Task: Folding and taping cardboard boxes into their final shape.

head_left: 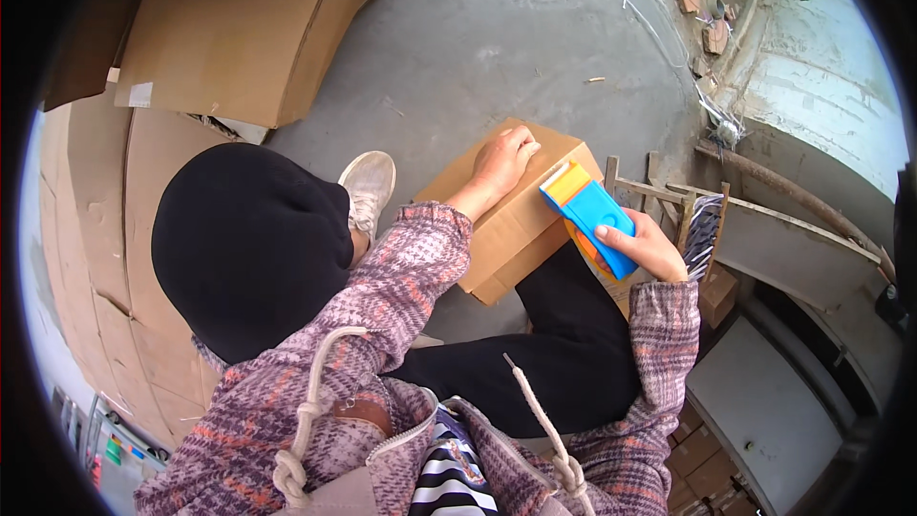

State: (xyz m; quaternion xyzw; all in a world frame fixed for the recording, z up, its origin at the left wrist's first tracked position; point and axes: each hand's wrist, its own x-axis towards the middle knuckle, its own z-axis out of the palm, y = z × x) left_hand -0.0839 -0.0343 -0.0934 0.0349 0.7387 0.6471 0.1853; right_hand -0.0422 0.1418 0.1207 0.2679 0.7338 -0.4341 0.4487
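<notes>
A small cardboard box (511, 220) rests on the person's lap and knee, tilted slightly away, its flaps closed. The left hand (503, 161) lies flat on the box's top near the far edge, fingers together and pressing down, clamped on nothing. The right hand (647, 247) is wrapped around a blue tape dispenser (590, 215) with a yellow-orange front, whose head touches the box's right upper edge. The step in hand looks like sealing the box: the dispenser seems set at the start of a strip. The next move would call for a steady pull across the seam while the flat hand keeps the flaps from lifting. Beyond the lap, a white shoe (368, 186) stands on the grey concrete floor (497, 38). Large flattened cartons (239, 29) are stacked to the left, and a wooden frame (669, 196) stands just right of the dispenser.
</notes>
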